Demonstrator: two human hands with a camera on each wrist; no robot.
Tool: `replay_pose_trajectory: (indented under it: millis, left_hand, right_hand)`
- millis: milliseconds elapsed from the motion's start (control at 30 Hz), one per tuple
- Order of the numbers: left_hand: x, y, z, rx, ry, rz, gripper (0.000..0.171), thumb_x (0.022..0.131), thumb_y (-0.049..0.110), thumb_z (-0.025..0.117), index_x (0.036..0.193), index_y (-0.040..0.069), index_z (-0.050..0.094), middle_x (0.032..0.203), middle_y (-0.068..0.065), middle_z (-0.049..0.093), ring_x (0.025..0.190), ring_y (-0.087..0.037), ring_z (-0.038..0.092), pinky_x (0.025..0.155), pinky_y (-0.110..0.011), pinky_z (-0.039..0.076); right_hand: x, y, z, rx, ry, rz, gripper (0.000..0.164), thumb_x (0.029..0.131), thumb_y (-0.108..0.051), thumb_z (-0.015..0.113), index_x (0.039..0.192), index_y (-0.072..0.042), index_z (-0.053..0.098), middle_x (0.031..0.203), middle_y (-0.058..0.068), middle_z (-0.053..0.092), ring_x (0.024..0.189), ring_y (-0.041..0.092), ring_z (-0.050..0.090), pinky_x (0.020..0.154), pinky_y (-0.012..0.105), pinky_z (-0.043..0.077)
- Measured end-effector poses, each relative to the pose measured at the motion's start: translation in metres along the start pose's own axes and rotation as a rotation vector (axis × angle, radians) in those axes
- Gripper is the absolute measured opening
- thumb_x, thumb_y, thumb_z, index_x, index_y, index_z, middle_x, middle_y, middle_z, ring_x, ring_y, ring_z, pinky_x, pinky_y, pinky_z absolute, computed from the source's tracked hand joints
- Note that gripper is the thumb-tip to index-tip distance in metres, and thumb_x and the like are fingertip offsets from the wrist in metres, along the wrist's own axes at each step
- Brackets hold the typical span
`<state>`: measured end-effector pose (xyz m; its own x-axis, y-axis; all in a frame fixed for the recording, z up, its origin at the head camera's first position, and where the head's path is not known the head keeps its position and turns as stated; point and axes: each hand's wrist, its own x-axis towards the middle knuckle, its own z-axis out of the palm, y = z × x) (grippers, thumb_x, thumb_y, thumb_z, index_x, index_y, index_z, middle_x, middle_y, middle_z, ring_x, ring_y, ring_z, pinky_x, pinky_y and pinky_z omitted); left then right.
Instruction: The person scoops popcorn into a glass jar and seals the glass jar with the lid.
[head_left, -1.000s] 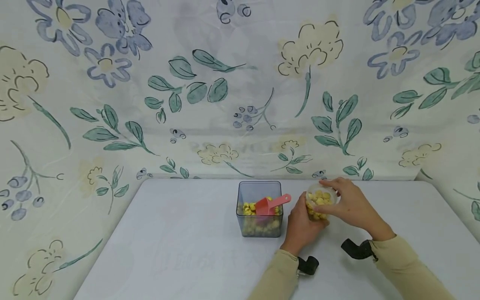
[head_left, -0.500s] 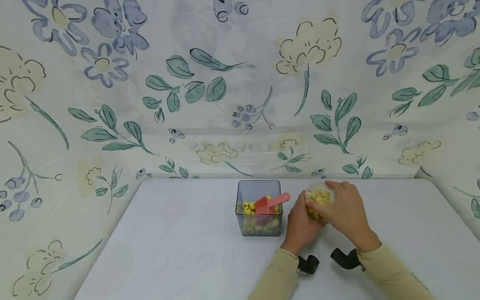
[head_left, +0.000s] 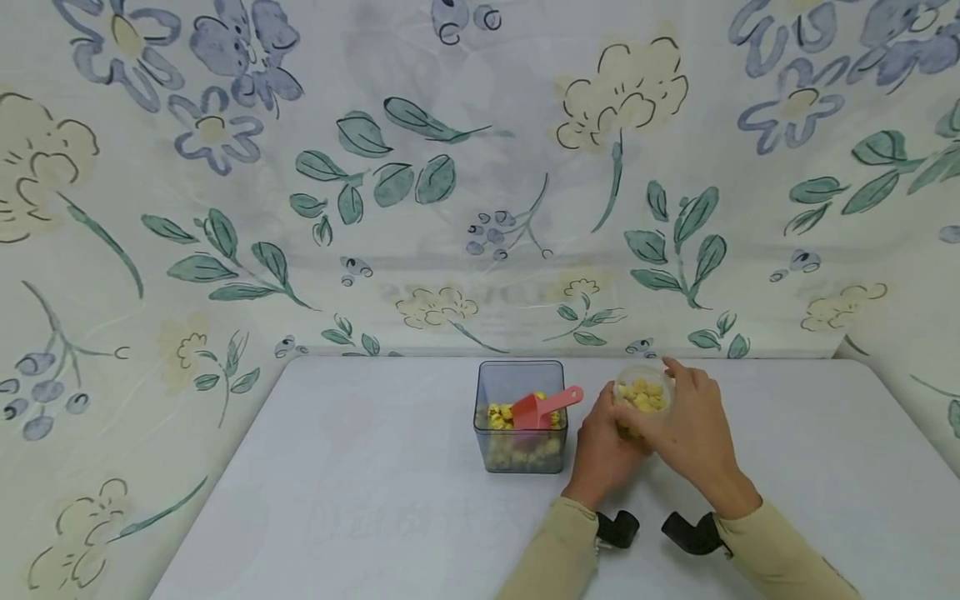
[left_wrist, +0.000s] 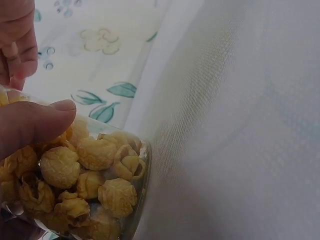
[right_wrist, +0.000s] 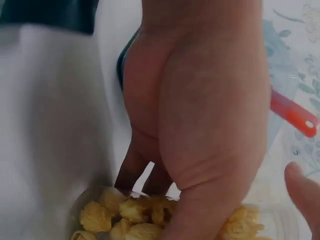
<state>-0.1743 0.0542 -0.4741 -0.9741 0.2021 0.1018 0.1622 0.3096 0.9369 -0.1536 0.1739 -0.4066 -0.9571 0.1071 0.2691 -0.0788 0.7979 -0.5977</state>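
Note:
A clear jar of popcorn [head_left: 642, 397] stands on the right part of the table, with a translucent lid over its top. My left hand [head_left: 606, 450] grips the jar low on its left side; in the left wrist view its thumb [left_wrist: 37, 122] presses on the jar wall. My right hand [head_left: 696, 437] spans the lid, thumb at the near left edge and fingers at the far right. In the right wrist view, that hand's palm hides part of the jar. The popcorn [left_wrist: 95, 175] shows plainly through the side in the left wrist view.
Just left of the hands stands a grey see-through square bin [head_left: 521, 377] holding popcorn. A pink scoop [head_left: 531, 412] lies in it, its handle reaching over the right rim. The white table [head_left: 360, 467] ends at a floral cloth backdrop [head_left: 480, 183].
My right hand has turned round the jar's top, its wrist swinging left and nearer, its thumb shifting left and nearer. The left hand, bin and scoop stay put.

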Motion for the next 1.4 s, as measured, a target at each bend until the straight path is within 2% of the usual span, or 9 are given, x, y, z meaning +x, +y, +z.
replay_pose_trajectory:
  millis: [100, 200, 300, 433, 533, 800, 1000, 1167, 1400]
  left_hand:
    - [-0.001, 0.000, 0.001, 0.014, -0.002, -0.018, 0.078, 0.083, 0.017, 0.084, 0.149, 0.015, 0.043, 0.135, 0.007, 0.058, 0.119, -0.005, 0.055, 0.105, -0.031, 0.045]
    - [-0.001, -0.001, 0.002, 0.034, -0.005, -0.058, 0.084, 0.082, 0.021, 0.085, 0.151, 0.013, 0.039, 0.140, 0.004, 0.055, 0.125, -0.008, 0.053, 0.108, -0.034, 0.043]
    - [0.000, -0.001, 0.002, 0.045, 0.003, -0.059, 0.085, 0.082, 0.021, 0.086, 0.152, 0.012, 0.039, 0.141, 0.002, 0.055, 0.126, -0.011, 0.053, 0.109, -0.037, 0.042]
    - [0.000, -0.001, 0.002, 0.047, 0.008, -0.054, 0.084, 0.080, 0.021, 0.086, 0.150, 0.012, 0.041, 0.140, 0.003, 0.056, 0.126, -0.011, 0.053, 0.110, -0.039, 0.041]
    - [0.000, -0.001, 0.002, 0.043, 0.005, -0.051, 0.083, 0.080, 0.021, 0.086, 0.149, 0.013, 0.041, 0.140, 0.003, 0.056, 0.126, -0.010, 0.053, 0.110, -0.039, 0.041]
    - [-0.001, -0.002, 0.002, 0.050, 0.000, -0.039, 0.085, 0.082, 0.020, 0.085, 0.152, 0.010, 0.038, 0.143, 0.000, 0.055, 0.128, -0.012, 0.052, 0.110, -0.038, 0.041]
    - [0.000, -0.002, 0.002, 0.058, 0.010, -0.035, 0.085, 0.081, 0.020, 0.085, 0.151, 0.009, 0.039, 0.141, -0.001, 0.056, 0.125, -0.011, 0.053, 0.109, -0.038, 0.042]
    - [0.000, -0.002, 0.002, 0.060, 0.009, -0.049, 0.086, 0.080, 0.020, 0.086, 0.151, 0.008, 0.039, 0.141, -0.001, 0.056, 0.126, -0.011, 0.053, 0.109, -0.038, 0.042]
    - [0.001, -0.003, 0.003, 0.054, 0.007, -0.061, 0.086, 0.080, 0.020, 0.086, 0.151, 0.009, 0.039, 0.141, -0.001, 0.055, 0.126, -0.011, 0.053, 0.109, -0.037, 0.042]
  right_hand:
    - [0.005, 0.005, -0.008, 0.075, -0.082, -0.021, 0.102, 0.075, -0.050, 0.086, 0.145, 0.010, 0.041, 0.134, 0.031, 0.048, 0.116, 0.045, 0.045, 0.085, 0.058, 0.046]
    - [0.015, 0.015, -0.019, 0.118, -0.208, -0.083, 0.095, 0.079, -0.045, 0.085, 0.148, 0.004, 0.041, 0.141, 0.026, 0.046, 0.109, 0.037, 0.047, 0.080, 0.049, 0.047]
    - [0.024, 0.027, -0.025, 0.158, -0.313, -0.157, 0.087, 0.080, -0.038, 0.085, 0.148, 0.000, 0.044, 0.142, 0.021, 0.048, 0.106, 0.030, 0.047, 0.077, 0.041, 0.043]
    - [0.030, 0.037, -0.029, 0.204, -0.398, -0.200, 0.082, 0.079, -0.031, 0.086, 0.146, -0.003, 0.047, 0.140, 0.018, 0.049, 0.106, 0.028, 0.045, 0.077, 0.039, 0.043]
    - [0.032, 0.041, -0.029, 0.196, -0.420, -0.207, 0.079, 0.079, -0.032, 0.087, 0.145, -0.004, 0.051, 0.138, 0.017, 0.050, 0.100, 0.025, 0.045, 0.074, 0.037, 0.044]
    - [0.032, 0.037, -0.029, 0.140, -0.390, -0.202, 0.076, 0.079, -0.036, 0.087, 0.141, -0.004, 0.056, 0.134, 0.018, 0.054, 0.092, 0.025, 0.045, 0.067, 0.034, 0.042]
    - [0.027, 0.033, -0.024, 0.094, -0.318, -0.175, 0.077, 0.077, -0.041, 0.087, 0.139, -0.005, 0.059, 0.132, 0.018, 0.056, 0.087, 0.024, 0.045, 0.065, 0.034, 0.041]
    - [0.022, 0.029, -0.020, 0.072, -0.256, -0.154, 0.078, 0.076, -0.041, 0.088, 0.137, -0.001, 0.060, 0.129, 0.020, 0.058, 0.081, 0.023, 0.046, 0.062, 0.034, 0.040]
    - [0.015, 0.021, -0.015, 0.059, -0.187, -0.099, 0.079, 0.074, -0.040, 0.089, 0.135, 0.002, 0.060, 0.119, 0.023, 0.061, 0.087, 0.030, 0.051, 0.065, 0.035, 0.040]
